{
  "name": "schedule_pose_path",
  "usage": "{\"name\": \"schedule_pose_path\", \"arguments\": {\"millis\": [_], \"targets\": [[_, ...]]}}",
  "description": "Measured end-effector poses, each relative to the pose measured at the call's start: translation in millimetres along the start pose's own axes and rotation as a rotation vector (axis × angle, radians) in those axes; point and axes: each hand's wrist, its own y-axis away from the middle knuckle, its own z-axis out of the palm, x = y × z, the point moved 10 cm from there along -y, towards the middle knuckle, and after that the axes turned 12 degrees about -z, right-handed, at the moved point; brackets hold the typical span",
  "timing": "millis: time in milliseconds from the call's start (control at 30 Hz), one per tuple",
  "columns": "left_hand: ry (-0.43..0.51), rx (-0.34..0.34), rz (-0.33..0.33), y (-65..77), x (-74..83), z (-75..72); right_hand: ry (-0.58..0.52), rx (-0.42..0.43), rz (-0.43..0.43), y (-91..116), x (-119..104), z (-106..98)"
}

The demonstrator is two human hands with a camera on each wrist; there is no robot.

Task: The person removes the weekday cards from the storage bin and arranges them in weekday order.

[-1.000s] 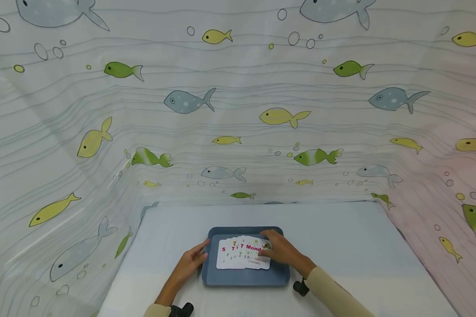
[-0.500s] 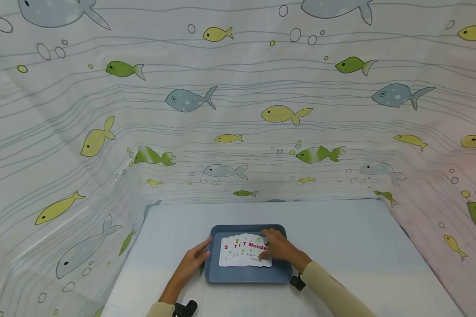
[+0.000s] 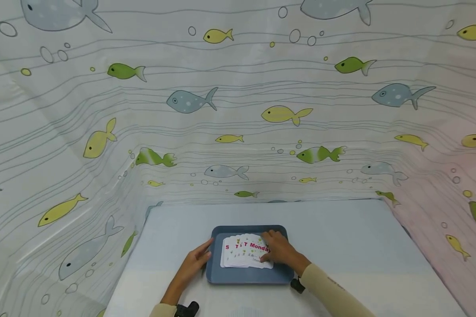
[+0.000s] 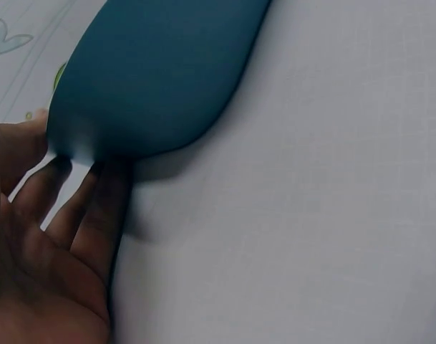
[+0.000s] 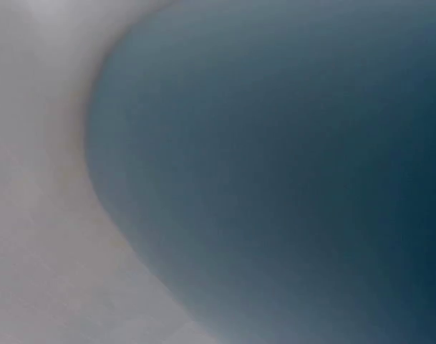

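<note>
A fanned stack of white cards point(image 3: 238, 253) lies on a blue-grey tray point(image 3: 250, 277), the top one printed "Monday" in red. My right hand point(image 3: 281, 250) reaches over the tray's right side and grips the right end of the stack, fingers at the far edge and thumb at the near one. My left hand point(image 3: 192, 263) holds the tray's left edge. In the left wrist view, the left hand point(image 4: 56, 258) has its thumb and fingers at the corner of the tray point(image 4: 153, 72). The right wrist view shows only the blurred tray point(image 5: 260, 172), not the hand.
The tray rests on a white-covered table point(image 3: 333, 246). Behind and beside it hangs a pale curtain point(image 3: 238, 92) printed with fish. Dark wrist cameras sit at the left wrist point(image 3: 187, 309) and the right wrist point(image 3: 297, 285), near the tray's front corners.
The right hand has shifted slightly to the left over the cards. The left hand stays at the tray's edge. The whole head view has drifted a little.
</note>
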Motion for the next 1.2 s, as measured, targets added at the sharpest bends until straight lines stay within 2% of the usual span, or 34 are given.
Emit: {"name": "schedule_pose_path", "arguments": {"millis": [167,367,733,1033,1200], "targets": [[-0.005,0.008,0.01,0.5,-0.2,-1.0,0.049,0.019,-0.004,0.4,-1.9,-0.3],[0.023,-0.019,-0.015,-0.5,-4.9,0.9,0.109,0.02,0.021,1.0,0.0,1.5],[0.039,-0.024,-0.033,-1.1,-4.6,1.2,0.115,0.054,0.033,4.1,3.4,-1.2],[0.038,-0.014,-0.035,-1.6,-7.0,2.9,0.054,0.052,0.067,5.4,5.1,1.2],[0.053,-0.007,-0.028,-2.2,-7.0,1.0,-0.082,0.09,0.028,4.4,4.7,-2.3]]}}
